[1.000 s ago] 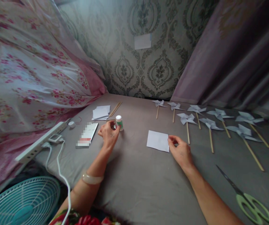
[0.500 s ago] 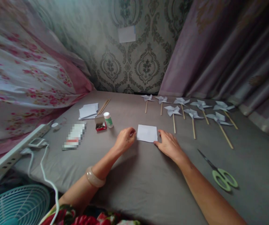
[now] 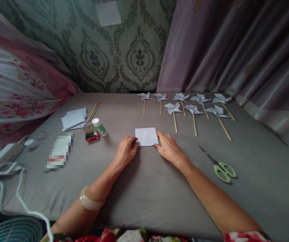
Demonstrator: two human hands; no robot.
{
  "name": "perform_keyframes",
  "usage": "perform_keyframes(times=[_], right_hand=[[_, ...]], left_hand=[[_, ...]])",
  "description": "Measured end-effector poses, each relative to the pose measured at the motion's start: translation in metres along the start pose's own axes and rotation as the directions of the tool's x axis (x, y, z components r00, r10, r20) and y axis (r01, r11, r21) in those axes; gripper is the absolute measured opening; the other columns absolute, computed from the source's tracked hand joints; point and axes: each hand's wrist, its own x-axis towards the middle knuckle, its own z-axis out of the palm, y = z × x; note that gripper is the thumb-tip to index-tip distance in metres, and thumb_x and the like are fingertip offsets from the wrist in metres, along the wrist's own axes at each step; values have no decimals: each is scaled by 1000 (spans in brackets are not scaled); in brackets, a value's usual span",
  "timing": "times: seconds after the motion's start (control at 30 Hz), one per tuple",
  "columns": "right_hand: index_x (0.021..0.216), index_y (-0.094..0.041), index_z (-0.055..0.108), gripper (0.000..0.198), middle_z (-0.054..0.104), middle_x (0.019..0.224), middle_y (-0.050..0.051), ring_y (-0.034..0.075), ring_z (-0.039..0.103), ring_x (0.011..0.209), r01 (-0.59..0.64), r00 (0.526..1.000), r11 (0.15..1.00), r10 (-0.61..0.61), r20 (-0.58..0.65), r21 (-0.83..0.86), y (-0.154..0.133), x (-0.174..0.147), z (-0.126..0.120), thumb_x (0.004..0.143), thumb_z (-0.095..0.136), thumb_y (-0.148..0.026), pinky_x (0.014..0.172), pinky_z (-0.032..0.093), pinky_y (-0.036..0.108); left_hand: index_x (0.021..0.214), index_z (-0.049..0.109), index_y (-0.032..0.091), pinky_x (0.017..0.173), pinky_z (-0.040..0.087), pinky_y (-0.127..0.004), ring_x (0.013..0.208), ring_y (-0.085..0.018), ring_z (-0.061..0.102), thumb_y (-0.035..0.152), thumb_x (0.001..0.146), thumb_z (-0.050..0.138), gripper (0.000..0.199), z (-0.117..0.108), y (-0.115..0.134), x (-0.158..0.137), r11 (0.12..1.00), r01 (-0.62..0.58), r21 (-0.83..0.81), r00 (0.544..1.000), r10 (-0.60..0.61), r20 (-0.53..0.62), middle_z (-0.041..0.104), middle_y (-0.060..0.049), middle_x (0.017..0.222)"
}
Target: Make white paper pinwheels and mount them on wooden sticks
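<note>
A small white sheet of paper (image 3: pixel 146 136) lies in front of me in the head view, its face plain. My left hand (image 3: pixel 126 148) pinches the sheet's left edge between thumb and fingers. At the opposite edge my right hand (image 3: pixel 169 148) holds the paper the same way, thumb near the lower corner. Scissors (image 3: pixel 220 168) with green handles rest to the right of my right hand. Beyond the sheet, to the right, several white paper pinwheels (image 3: pixel 173 108) on wooden sticks lie in two rows.
Left of my hands stand a white-and-green bottle (image 3: pixel 99 127) and an open red box (image 3: pixel 92 135) of small metal pieces. Behind them lie stacked paper sheets (image 3: pixel 74 118) and wooden sticks (image 3: pixel 93 111). A blurred-out item (image 3: pixel 59 151), power strip (image 3: pixel 4 158) and fan (image 3: pixel 13 230) are at left.
My left hand has closed the small gap to the paper and now grips its left edge. My right hand stays at the right edge. The camera view has shifted.
</note>
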Motion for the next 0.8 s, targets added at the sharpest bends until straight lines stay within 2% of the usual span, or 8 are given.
perform_keyframes(times=[0.27,0.47,0.53,0.63,0.8], right_hand=[[126,-13,52,39,63,120,13,26,53,110,33,999,999,-33,-4,15,4,2,1,87,53,-16,93,39,36],[126,-12,53,37,63,120,14,27,53,111,30,1000,1000,-29,-11,11,4,4,3,89,48,-14,92,39,36],[126,-12,54,37,63,121,14,27,52,110,31,999,1000,-31,-20,3,5,4,5,89,47,-15,92,39,36],[127,-14,53,38,62,123,14,27,52,111,36,999,999,-36,-24,-6,5,4,6,90,46,-15,93,38,36],[126,-14,54,37,63,122,14,27,52,111,39,999,999,-39,-25,-13,3,4,5,90,45,-15,92,39,37]], left_hand=[[94,67,16,82,50,-36,84,-21,62,25,87,55,17,-2,1,-5,999,-22,33,1000,21,12,68,-8,90],[96,67,17,95,46,-40,106,-24,57,27,88,55,18,3,1,-8,983,-160,85,986,163,-25,65,-11,112],[101,65,17,96,46,-40,107,-24,57,33,86,59,23,2,0,-8,978,-191,83,982,191,10,66,-11,113],[108,62,16,92,48,-41,105,-26,58,39,83,64,34,0,2,-7,974,-177,140,983,168,78,68,-11,111],[107,64,18,88,49,-41,104,-26,61,26,88,57,22,-4,9,-6,952,-176,251,981,150,120,69,-9,112]])
